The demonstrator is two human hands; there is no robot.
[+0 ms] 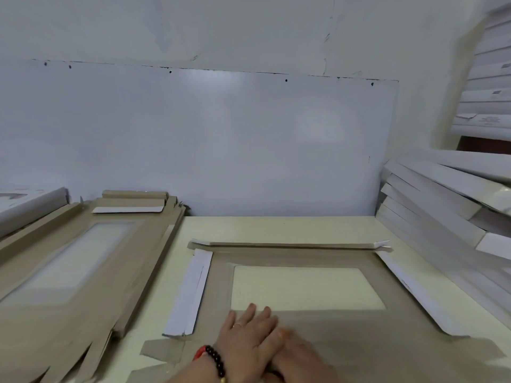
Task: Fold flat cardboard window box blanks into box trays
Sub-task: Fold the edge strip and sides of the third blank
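A brown cardboard window box blank (345, 333) lies flat on the pale table (249, 228), its clear window (304, 288) in the middle. Its far flap (290, 245) and its left flap (190, 291) and right flap (414, 294) are folded inward, white sides showing. My left hand (249, 338), with a beaded bracelet at the wrist, presses flat on the near panel just below the window. My right hand (298, 357) lies flat beside it, partly under the left hand's fingers.
A stack of flat brown window blanks (72, 266) fills the table's left side. White folded boxes (442, 205) lean in a pile at the right, with more stacked above (489, 87). A white wall panel (221, 139) stands behind the table.
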